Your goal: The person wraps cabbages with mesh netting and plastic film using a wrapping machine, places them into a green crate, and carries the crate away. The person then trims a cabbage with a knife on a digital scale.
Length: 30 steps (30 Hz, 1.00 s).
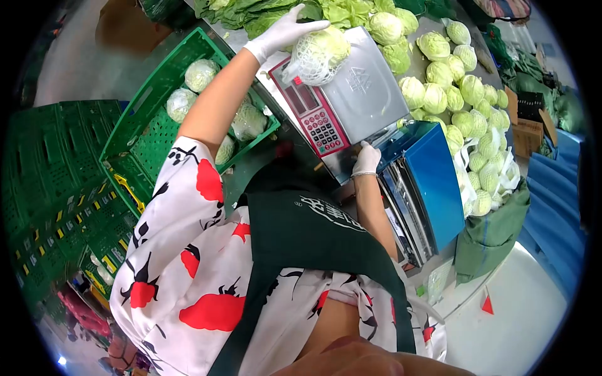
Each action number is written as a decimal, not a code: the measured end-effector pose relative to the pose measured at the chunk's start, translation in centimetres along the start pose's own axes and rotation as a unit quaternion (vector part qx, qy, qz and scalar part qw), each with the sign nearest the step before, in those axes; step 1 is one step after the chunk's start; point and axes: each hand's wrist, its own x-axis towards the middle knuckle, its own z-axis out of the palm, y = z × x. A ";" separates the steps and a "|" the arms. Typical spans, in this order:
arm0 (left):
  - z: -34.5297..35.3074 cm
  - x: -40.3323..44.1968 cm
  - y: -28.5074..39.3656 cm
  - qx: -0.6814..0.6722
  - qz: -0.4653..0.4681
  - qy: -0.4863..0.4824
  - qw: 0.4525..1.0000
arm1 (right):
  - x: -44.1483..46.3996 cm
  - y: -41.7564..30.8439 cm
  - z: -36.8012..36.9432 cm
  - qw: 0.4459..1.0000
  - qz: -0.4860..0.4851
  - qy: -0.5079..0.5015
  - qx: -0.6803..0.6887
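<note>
A pale green cabbage [327, 51] in a white net sleeve rests at the near-left corner of the scale's steel platform [370, 88]. The loose end of the net hangs over the scale's red-framed display and keypad [320, 128]. My left hand [285, 32], in a white glove, lies against the cabbage's far-left side with thumb and fingers spread. My right hand [367, 159], also gloved, is at the scale's front right corner beside a blue box [433, 182]. Its fingers are curled together, and what they hold, if anything, is hidden.
Several wrapped cabbages lie in a green crate [160, 88] on my left. Loose leaves [251, 15] are behind the scale. Many bare and netted cabbages [454, 91] cover the table on the right. Stacked green crates [63, 163] stand far left; a green bag [492, 235] hangs at right.
</note>
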 end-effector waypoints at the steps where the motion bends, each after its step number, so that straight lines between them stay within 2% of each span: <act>1: 0.0 0.6 -1.0 0.019 0.017 -0.019 0.999 | 0.8 1.1 -0.1 1.000 -0.015 0.002 -0.022; 2: 0.2 1.2 -2.1 0.039 0.036 -0.036 0.998 | 1.5 1.6 -0.1 0.999 -0.030 0.003 -0.043; 3: 0.4 1.0 -1.8 0.070 0.061 -0.040 0.995 | -1.0 -0.9 -0.1 0.989 -0.120 0.023 -0.079; 4: 0.7 0.5 -1.3 0.101 0.087 -0.045 0.990 | -3.3 -2.9 0.1 0.953 -0.214 0.070 -0.202; 5: 1.3 0.2 -1.2 0.126 0.124 -0.050 0.983 | -4.2 -4.4 0.3 0.938 -0.286 0.053 -0.188; 7: 2.2 0.3 -1.0 0.106 0.124 -0.075 0.984 | -5.9 -8.2 0.8 0.898 -0.406 -0.008 -0.170; 10: 2.5 0.0 0.1 0.113 0.117 -0.100 0.982 | -5.4 -12.1 3.3 0.902 -0.400 -0.117 -0.110; 11: 2.7 -0.2 -0.5 0.078 0.135 -0.077 0.985 | -5.1 -13.1 4.2 0.880 -0.444 -0.121 -0.117; 13: 2.9 -1.8 -0.2 -0.147 0.042 -0.122 0.981 | -5.1 -15.1 5.6 0.834 -0.514 -0.123 -0.156; 15: 3.7 -3.6 -1.2 -0.364 -0.050 -0.146 0.918 | -5.8 -16.6 6.1 0.802 -0.557 -0.154 -0.151; 18: 4.0 -8.8 1.8 -0.567 -0.208 -0.193 0.773 | -8.5 -19.2 4.7 0.744 -0.620 -0.182 -0.171; 19: 4.3 -10.6 2.9 -0.615 -0.229 -0.211 0.724 | -9.5 -19.7 3.8 0.722 -0.637 -0.189 -0.193; 21: 4.7 -13.5 5.6 -0.667 -0.229 -0.240 0.667 | -10.5 -20.1 2.0 0.684 -0.673 -0.201 -0.197; 23: 5.7 -15.0 5.9 -0.712 -0.213 -0.255 0.619 | -10.9 -19.6 0.6 0.687 -0.670 -0.241 -0.147; 24: 6.0 -15.6 5.9 -0.700 -0.253 -0.264 0.614 | -11.8 -19.5 -0.1 0.689 -0.666 -0.259 -0.121; 25: 6.3 -16.2 6.0 -0.686 -0.293 -0.272 0.608 | -13.6 -19.4 -1.4 0.760 -0.596 -0.228 -0.121; 26: 6.8 -16.8 6.1 -0.671 -0.332 -0.280 0.600 | -15.2 -20.0 -2.1 0.813 -0.526 -0.244 -0.059; 27: 7.6 -17.4 6.8 -0.671 -0.365 -0.261 0.590 | -16.2 -21.2 -3.1 0.875 -0.378 -0.302 -0.017; 28: 9.2 -17.1 2.5 -0.626 -0.317 -0.284 0.654 | -16.9 -22.2 -4.1 0.911 -0.218 -0.349 0.028; 30: 10.5 -19.1 3.6 -0.605 -0.288 -0.279 0.688 | -15.9 -22.1 -4.7 0.918 -0.181 -0.352 0.006</act>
